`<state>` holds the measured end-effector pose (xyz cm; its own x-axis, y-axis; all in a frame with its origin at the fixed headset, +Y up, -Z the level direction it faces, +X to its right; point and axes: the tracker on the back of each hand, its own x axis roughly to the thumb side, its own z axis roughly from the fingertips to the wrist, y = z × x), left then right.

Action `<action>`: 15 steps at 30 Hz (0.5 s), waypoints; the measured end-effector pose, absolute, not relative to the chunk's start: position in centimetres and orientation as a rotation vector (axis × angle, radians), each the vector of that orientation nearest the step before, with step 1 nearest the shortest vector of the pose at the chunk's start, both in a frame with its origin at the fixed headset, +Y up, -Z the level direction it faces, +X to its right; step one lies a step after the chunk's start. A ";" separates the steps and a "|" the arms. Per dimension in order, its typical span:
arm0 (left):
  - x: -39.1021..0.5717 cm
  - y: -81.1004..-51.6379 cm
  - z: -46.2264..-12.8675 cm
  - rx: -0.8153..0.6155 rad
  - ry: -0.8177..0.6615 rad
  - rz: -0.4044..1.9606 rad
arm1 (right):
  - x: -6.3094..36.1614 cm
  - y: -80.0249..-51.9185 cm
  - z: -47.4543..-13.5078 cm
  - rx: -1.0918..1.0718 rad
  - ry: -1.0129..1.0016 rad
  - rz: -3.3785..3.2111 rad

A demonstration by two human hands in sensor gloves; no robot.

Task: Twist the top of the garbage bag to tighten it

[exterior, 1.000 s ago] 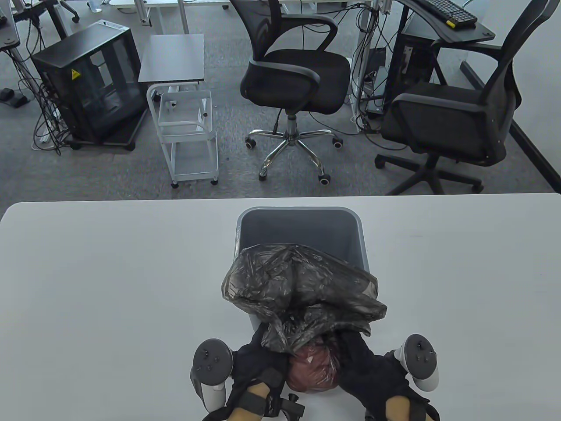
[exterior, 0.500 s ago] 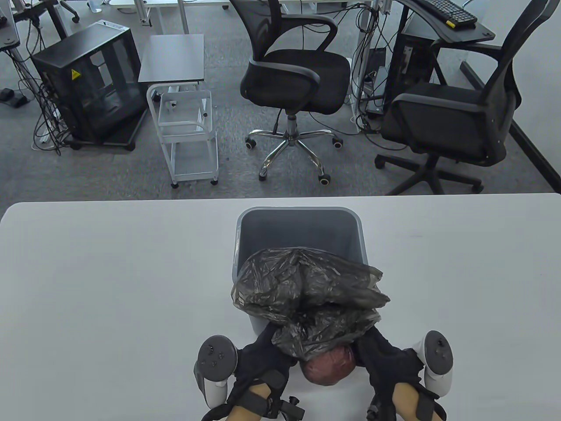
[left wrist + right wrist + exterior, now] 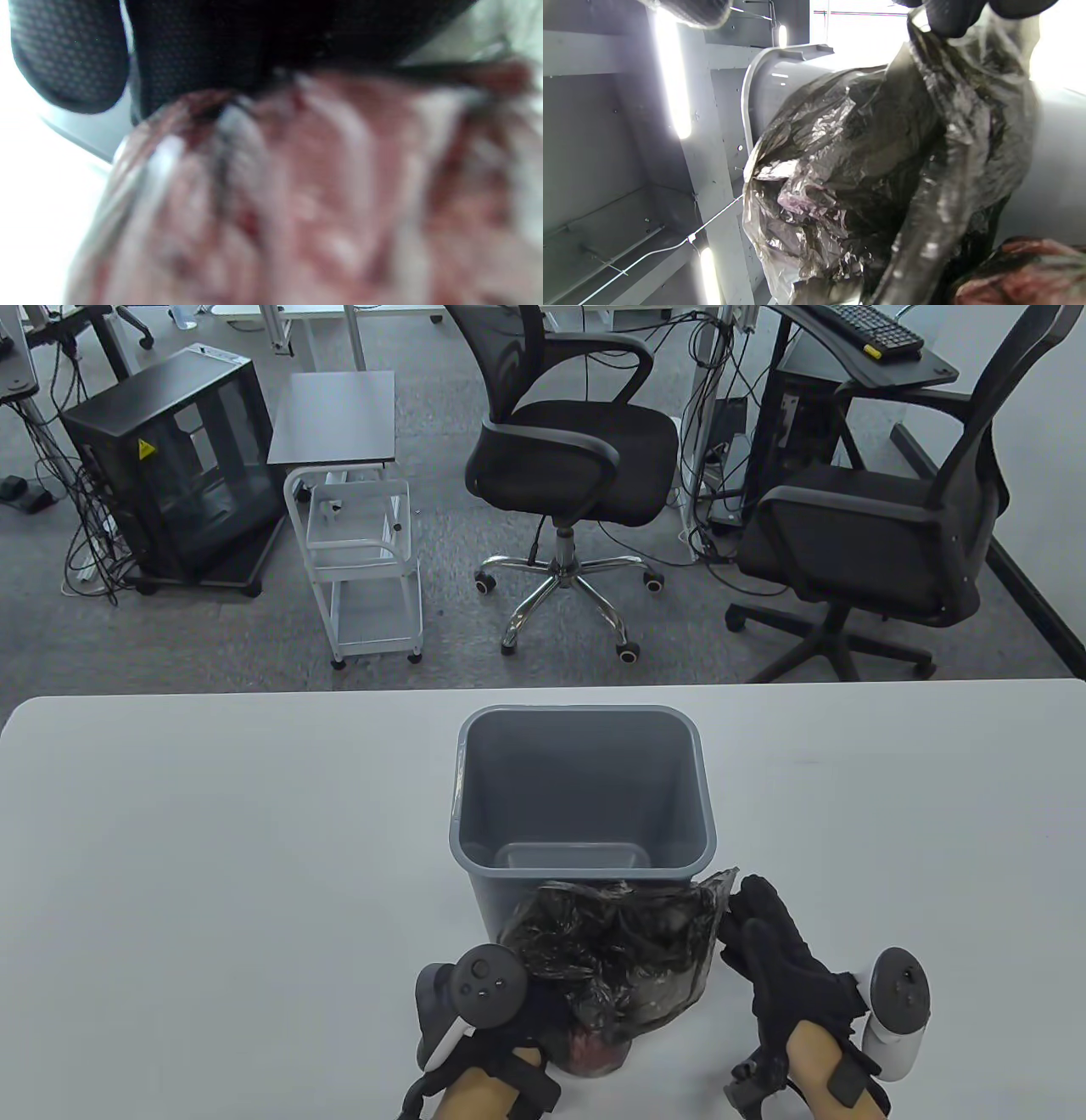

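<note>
My right hand (image 3: pixel 785 963) pinches the upper right corner of the garbage bag (image 3: pixel 619 954), and in the right wrist view my fingertips (image 3: pixel 948 17) close on a thin edge of the black plastic at the top of the frame. My left hand (image 3: pixel 484 1014) sits against the bag's lower left side; its fingers are hidden under the tracker and the crumpled plastic, so I cannot tell how they lie. The left wrist view is a blur of reddish stuff (image 3: pixel 305 190) seen through the plastic, pressed close to my glove.

The bag stands on the table (image 3: pixel 212 857) between my hands, just in front of the grey bin (image 3: pixel 581 793) and touching its near wall. Its loose top spreads wide and rumpled, and the reddish lump (image 3: pixel 594 1052) shows low at its base, close to the table's near edge.

The bin stands upright in the middle of the table, its mouth open. Bare white tabletop runs broadly to the left and right of my hands, out to the side edges. Beyond the far edge are two black office chairs (image 3: pixel 564 449) and a small white cart (image 3: pixel 365 560) on the carpet
</note>
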<state>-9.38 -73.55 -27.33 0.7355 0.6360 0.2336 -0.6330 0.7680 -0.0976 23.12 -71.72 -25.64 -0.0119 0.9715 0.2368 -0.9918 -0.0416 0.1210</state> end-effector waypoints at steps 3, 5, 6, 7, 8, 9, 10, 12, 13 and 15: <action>-10.3 -72.4 -27.2 -0.020 -0.260 0.722 | 23.4 -71.6 -25.7 0.278 -0.109 1.607; -11.5 -70.8 -26.8 -0.019 -0.245 0.739 | 23.6 -71.3 -25.7 0.271 -0.130 1.654; -12.5 -69.8 -26.4 0.020 -0.228 0.745 | 23.8 -71.1 -25.7 0.268 -0.144 1.685; -13.6 -68.8 -26.1 0.057 -0.205 0.745 | 24.0 -70.9 -25.7 0.259 -0.163 1.726; -14.3 -68.0 -25.9 0.086 -0.185 0.735 | 24.1 -70.7 -25.6 0.252 -0.177 1.759; -15.2 -67.1 -25.8 0.123 -0.166 0.708 | 24.3 -70.5 -25.5 0.243 -0.201 1.806; -16.1 -66.1 -25.6 0.162 -0.153 0.666 | 24.5 -70.2 -25.4 0.245 -0.240 1.851; -17.9 -64.7 -25.0 0.271 -0.096 0.573 | 24.8 -69.4 -25.2 0.221 -0.322 2.026; -19.1 -64.2 -24.7 0.323 -0.052 0.539 | 25.0 -69.0 -25.1 0.217 -0.335 2.138; -20.8 -64.2 -24.5 0.355 0.007 0.534 | 25.3 -68.5 -25.1 0.198 -0.337 2.292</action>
<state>-20.77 -64.23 -24.52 0.8620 0.4996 0.0854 -0.4973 0.8011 0.3331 25.30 -68.50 -25.10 -0.6729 0.6972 0.2473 -0.7389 -0.6497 -0.1788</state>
